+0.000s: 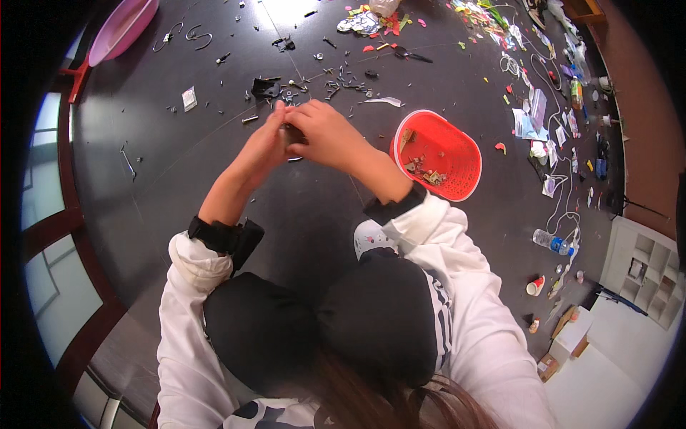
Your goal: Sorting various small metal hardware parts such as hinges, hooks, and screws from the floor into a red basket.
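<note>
My left hand (269,137) and my right hand (321,131) meet over the dark floor, fingers curled towards each other. Something small and dark may be between them, but the fingers hide it. Part of a pale curved thing (295,159) shows just below the hands. Beyond the fingertips lie a black plastic part (265,88) and scattered screws and bolts (343,83). A thicker metal bolt (250,119) lies left of my left hand. To the right of my right hand stands a red plastic basket (463,161) with small metal pieces (429,174) inside.
A wrench (128,162) and a small packet (189,99) lie on the left. Metal S-hooks (199,37) and a pink basin (120,32) are at the upper left. A black spoon (412,54), paper scraps, cables and a plastic bottle (552,242) lie farther right.
</note>
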Available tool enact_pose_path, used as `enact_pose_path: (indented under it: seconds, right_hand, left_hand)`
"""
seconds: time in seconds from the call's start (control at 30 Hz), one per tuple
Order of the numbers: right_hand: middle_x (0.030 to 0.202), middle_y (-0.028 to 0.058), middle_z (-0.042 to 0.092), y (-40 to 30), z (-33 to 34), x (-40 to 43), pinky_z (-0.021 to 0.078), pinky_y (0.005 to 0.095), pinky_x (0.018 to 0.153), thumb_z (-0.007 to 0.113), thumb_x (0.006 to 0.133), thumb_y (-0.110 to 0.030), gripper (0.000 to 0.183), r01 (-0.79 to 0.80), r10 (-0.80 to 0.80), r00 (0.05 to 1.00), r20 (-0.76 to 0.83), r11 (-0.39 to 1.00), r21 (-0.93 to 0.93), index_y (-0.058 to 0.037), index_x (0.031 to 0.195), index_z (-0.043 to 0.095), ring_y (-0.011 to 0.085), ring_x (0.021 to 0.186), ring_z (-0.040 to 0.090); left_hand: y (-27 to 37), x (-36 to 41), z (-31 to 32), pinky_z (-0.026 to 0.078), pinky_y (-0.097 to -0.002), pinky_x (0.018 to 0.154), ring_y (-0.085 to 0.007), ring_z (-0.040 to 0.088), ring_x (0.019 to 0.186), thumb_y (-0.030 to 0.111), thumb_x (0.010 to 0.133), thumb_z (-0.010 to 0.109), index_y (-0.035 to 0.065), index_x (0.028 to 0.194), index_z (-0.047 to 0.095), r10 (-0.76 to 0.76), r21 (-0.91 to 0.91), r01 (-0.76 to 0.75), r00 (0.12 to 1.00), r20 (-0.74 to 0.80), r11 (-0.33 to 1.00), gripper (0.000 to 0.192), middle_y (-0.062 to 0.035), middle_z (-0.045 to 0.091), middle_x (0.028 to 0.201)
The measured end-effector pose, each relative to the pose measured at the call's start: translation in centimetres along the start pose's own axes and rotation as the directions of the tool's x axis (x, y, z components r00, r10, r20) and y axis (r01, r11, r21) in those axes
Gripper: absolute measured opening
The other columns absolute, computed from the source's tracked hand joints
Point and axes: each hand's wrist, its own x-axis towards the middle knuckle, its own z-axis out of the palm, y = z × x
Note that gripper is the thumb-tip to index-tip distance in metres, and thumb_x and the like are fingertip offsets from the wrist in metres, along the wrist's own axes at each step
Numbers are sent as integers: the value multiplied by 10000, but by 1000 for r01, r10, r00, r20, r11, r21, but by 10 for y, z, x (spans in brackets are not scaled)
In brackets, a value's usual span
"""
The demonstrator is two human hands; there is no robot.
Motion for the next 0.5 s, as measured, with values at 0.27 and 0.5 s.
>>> enact_pose_path:
  seconds: [0.27, 0.5]
  right_hand:
    - [928, 115, 548, 30, -96, -85, 411, 351, 783, 674, 609, -93, 383, -365, 340, 929, -148, 910, -197, -29, 955, 523, 274, 895, 504]
    - [925, 127, 530, 101, -69, -162, 381, 370, 792, 640, 628, -114, 326, -460, 512, 854, 98, 828, -321, -5, 918, 537, 284, 910, 477]
  left_hand:
    - [-5, -19, 6, 412, -289, 785, -181, 533, 920, 391, 882, 358, 77, 1258, 264, -65, 62, 87, 954, -292, 994, 499, -128, 524, 1081]
    - [-3, -20, -10, 420, -267, 759, -151, 549, 851, 342, 882, 388, 79, 1174, 392, -68, 36, 80, 965, -252, 996, 392, -84, 562, 983]
